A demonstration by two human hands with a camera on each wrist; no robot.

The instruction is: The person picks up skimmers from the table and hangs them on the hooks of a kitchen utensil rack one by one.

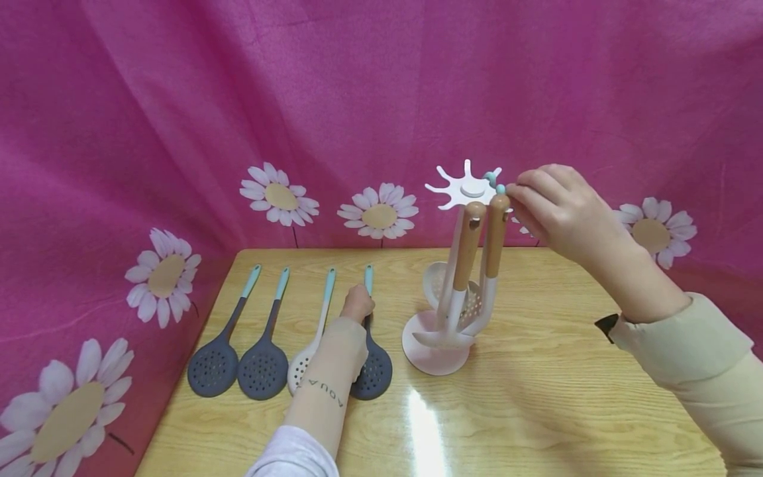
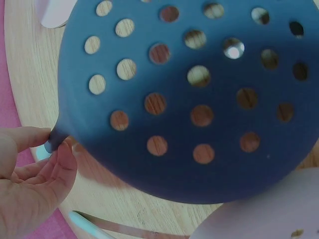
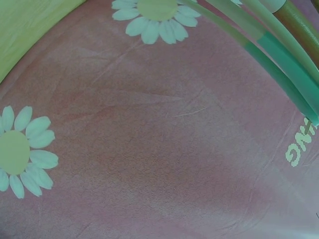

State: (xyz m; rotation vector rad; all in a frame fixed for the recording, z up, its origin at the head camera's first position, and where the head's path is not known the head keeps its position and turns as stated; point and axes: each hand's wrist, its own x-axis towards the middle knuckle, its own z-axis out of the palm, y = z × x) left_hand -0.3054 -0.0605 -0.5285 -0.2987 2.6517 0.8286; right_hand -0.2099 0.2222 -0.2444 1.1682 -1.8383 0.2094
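My left hand [image 1: 359, 303] pinches a dark grey skimmer [image 1: 374, 374] by its neck, below the teal handle. In the left wrist view, thumb and fingers meet on that neck beside the broad perforated head. My right hand [image 1: 557, 209] is at the top of a white utensil stand [image 1: 429, 363], its curled fingers at the teal end [image 1: 501, 189] of a hanging pale skimmer [image 1: 474, 301]. Teal handles [image 3: 291, 74] cross the corner of the right wrist view, where the hand itself is hidden. Wooden-handled utensils [image 1: 467, 255] hang at the stand's near side.
Left of the held skimmer lie a white skimmer [image 1: 298, 364] and two dark grey skimmers [image 1: 262, 384], handles pointing away. The wooden table [image 1: 536, 397] ends at a pink flowered cloth [image 1: 357, 99] behind and to the left. The stand's spread hooks [image 1: 447, 179] stick out at the top.
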